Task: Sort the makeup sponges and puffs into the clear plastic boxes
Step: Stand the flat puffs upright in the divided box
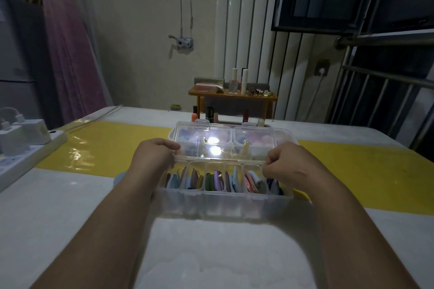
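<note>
1. Centrally, near the middle of the white worktop (211, 253), sits a clear plastic compartment box (223, 204), with flat coloured makeup puffs (212, 182) standing on edge in its row of cells.
2. Its clear hinged lid (223, 145) is raised and leans towards the far side, with blurred pink and blue shapes showing through it.
3. Left hand (156, 155) grips the lid's left end with curled fingers; right hand (286, 162) grips the right end likewise.
4. A glossy yellow band (105, 145) crosses the worktop under the box.
5. A white power strip (28, 155) lies at the left edge.
6. Lipstick tubes (209, 114) stand at the far edge.
</note>
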